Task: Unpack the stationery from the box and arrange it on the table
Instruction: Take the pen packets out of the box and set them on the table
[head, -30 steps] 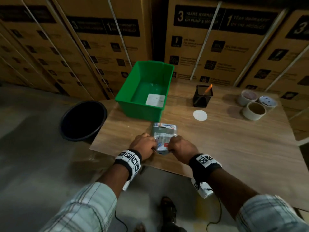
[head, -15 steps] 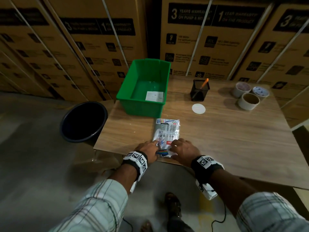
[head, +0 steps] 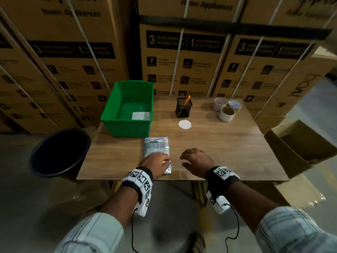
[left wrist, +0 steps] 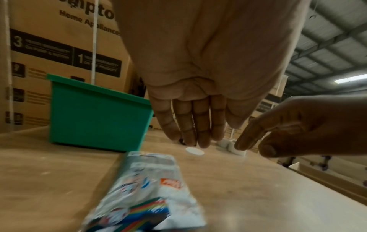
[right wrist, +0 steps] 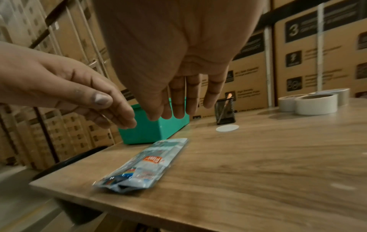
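Setting: wooden table (head: 218, 154) before stacked cartons.
Done: tape rolls (head: 226, 109), pen holder (head: 183, 107), packet (head: 156, 148) laid flat near the table's front edge.
Left: white card in green bin (head: 109, 115).
Hands: left hand (head: 155, 162) and right hand (head: 197, 159) both slack-fingered above the table, gripping nothing.

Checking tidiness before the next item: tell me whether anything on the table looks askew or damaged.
Only the plastic packet: its near end looks crumpled and lies at the table edge. Both hands hover open above it.
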